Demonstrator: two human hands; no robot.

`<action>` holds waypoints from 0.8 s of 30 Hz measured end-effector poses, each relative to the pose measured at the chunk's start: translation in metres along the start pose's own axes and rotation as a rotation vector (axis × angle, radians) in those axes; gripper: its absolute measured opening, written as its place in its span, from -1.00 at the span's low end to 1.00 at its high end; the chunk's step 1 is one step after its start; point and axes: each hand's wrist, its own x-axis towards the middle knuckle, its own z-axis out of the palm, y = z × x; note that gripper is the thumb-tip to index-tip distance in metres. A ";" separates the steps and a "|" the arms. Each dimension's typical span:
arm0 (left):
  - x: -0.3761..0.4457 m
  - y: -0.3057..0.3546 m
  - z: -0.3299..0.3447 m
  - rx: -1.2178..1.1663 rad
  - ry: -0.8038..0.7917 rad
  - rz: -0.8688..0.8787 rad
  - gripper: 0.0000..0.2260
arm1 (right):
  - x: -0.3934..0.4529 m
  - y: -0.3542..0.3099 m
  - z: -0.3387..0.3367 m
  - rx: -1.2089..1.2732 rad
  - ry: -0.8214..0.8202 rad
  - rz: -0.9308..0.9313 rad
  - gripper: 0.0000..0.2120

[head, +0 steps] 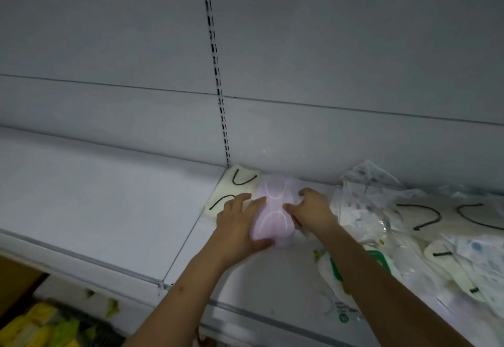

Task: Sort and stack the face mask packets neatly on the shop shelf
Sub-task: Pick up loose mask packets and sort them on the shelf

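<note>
A pink face mask packet [274,210] lies on the white shelf [95,210] near the back wall. My left hand [240,226] holds its left edge, fingers spread over the top and thumb under its near corner. My right hand [311,210] grips its right edge with curled fingers. Just left of it, against the back corner, sits a cream packet with black ear loops [231,191]; my left fingertips overlap its near edge. A loose heap of clear-wrapped mask packets [409,224] covers the shelf to the right.
A slotted upright strip [218,74] runs up the grey back panel. The shelf's front rail [109,265] crosses the lower left. Below it, yellow and green packets [41,325] sit on a lower level. A green-trimmed packet [379,259] lies under my right forearm.
</note>
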 end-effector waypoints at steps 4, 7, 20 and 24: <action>0.004 0.000 0.006 0.210 -0.153 0.067 -0.26 | -0.013 -0.003 -0.002 -0.406 0.108 -0.105 -0.54; 0.014 0.001 0.013 0.160 -0.157 0.121 -0.35 | -0.029 -0.001 -0.017 -0.654 0.142 -0.150 -0.54; 0.039 0.079 0.013 -0.492 -0.076 0.158 -0.62 | -0.016 0.090 -0.099 -0.735 0.101 0.088 -0.41; 0.064 0.113 0.034 -0.576 -0.116 -0.050 -0.56 | -0.024 0.115 -0.101 -0.731 0.086 0.077 -0.47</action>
